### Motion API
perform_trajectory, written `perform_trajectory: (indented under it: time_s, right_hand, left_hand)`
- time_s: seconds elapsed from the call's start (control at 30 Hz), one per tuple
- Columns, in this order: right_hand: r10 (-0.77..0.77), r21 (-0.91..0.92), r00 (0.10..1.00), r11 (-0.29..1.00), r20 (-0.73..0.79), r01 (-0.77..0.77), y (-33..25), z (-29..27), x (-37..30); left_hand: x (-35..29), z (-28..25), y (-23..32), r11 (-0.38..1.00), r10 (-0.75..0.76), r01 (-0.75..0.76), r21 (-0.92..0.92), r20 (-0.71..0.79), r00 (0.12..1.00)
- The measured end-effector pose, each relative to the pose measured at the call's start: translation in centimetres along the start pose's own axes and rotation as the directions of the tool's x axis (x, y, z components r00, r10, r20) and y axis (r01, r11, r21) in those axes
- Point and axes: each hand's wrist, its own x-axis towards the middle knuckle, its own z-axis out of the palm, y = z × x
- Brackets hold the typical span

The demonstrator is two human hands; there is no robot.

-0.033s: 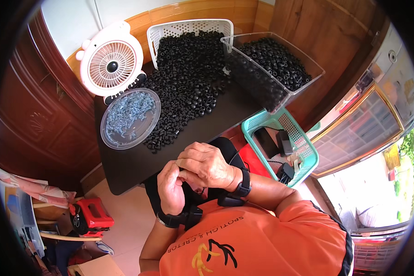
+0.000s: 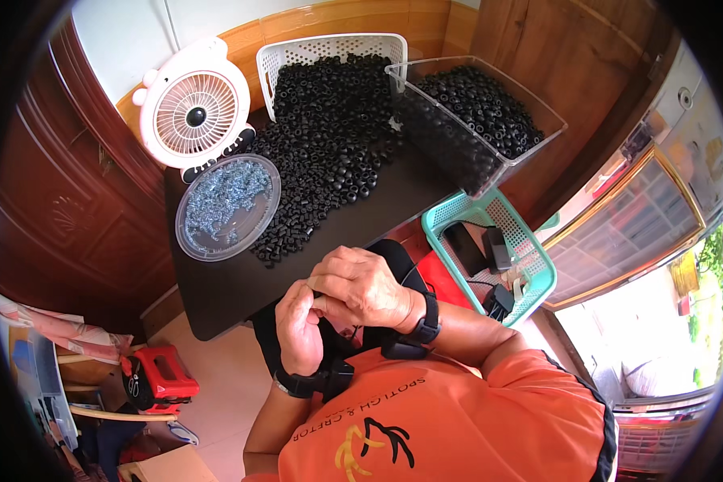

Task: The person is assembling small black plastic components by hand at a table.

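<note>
A: Hands?
B: Left hand (image 2: 300, 333) and right hand (image 2: 361, 287) meet at lower centre of frame, by the near edge of the surface (image 2: 217, 297).
A: Grip?
B: Fingertips bunched, the two hands touching. Clamped on a piece or not: can't tell, the fingers hide it.
A: Stock?
B: Loose black pieces (image 2: 321, 173) heaped upper centre, running back into the white basket (image 2: 321, 38). More in the clear bin (image 2: 566, 126), upper right. Blue clear bits (image 2: 225, 197) sit on the round tray (image 2: 210, 255), left of centre.
A: Step in hand?
B: My read: two-handed fingertip work on something small. Neither hand is at heap or tray.
A: Next move calls for?
B: Judging by the pose: steady fingertips, fine thumb control, both hands close together.
</note>
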Motion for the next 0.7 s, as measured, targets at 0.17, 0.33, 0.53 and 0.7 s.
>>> perform_trajectory:
  time_s: [0.17,0.33,0.53,0.7]
  right_hand:
    - [-0.024,-0.252,0.971,0.967,-0.239,-0.038,2.7,-5.6,2.3]
    - [0.072,-0.614,0.835,0.645,-0.545,-0.456,7.1,-15.5,4.4]
    - [0.142,-0.481,0.859,0.778,-0.492,-0.404,7.7,-14.3,3.6]
    - [0.509,-0.051,0.857,0.856,-0.082,-0.514,7.3,-5.9,2.5]
  left_hand:
    - [-0.2,-0.2,0.5,0.999,-0.029,0.031,0.025,-0.072,0.997]
    - [-0.1,-2.7,0.4,1.000,0.024,-0.022,0.016,-0.149,0.989]
    - [-0.2,-3.0,0.5,1.000,-0.019,0.016,-0.021,-0.193,0.981]
    - [-0.2,-2.7,0.8,0.999,-0.040,0.038,-0.016,-0.163,0.986]
